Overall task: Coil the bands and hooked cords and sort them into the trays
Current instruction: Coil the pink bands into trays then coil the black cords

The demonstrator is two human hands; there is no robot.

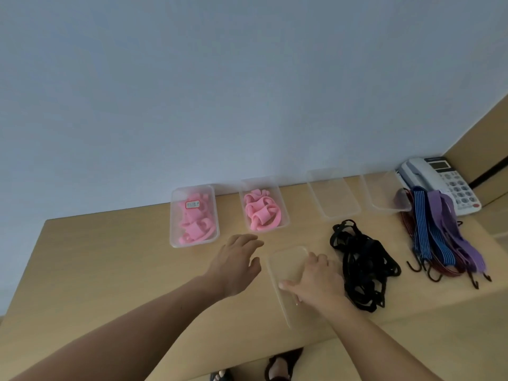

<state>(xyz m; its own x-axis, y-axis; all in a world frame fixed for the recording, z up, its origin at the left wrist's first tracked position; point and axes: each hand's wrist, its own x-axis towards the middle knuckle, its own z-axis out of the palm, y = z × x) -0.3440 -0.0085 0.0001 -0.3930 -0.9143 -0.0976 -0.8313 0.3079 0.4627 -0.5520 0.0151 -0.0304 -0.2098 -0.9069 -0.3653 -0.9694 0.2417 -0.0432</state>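
Pale grey-blue wall (pixel 247 78) fills the upper half of the frame; below it a light wooden bench (pixel 110 257) runs across. Along the wall stand four clear trays in a row; the first tray (pixel 173 215), left of centre, holds pink bands (pixel 195 221) with a small label on top; the second tray (pixel 285 215) holds more pink coils (pixel 262 213); the third tray (pixel 334 193) and the fourth tray (pixel 384 191) hold nothing. A fifth tray (pixel 286 262) lies at the centre, nearer the person. The left hand (pixel 236 265) hovers just left of it, fingers spread and relaxed, holding nothing. The right hand (pixel 313 284) lies on this tray, thumb stretched to the left across it, fingers bent at its right rim; if they grip the rim I cannot tell. Just right of this hand lies a loose heap of black bands (pixel 362 262); further right, blue, purple and red hooked cords (pixel 437 235) lie side by side, their far ends touching the fourth tray. A phone (pixel 450 182) sits at the right edge.
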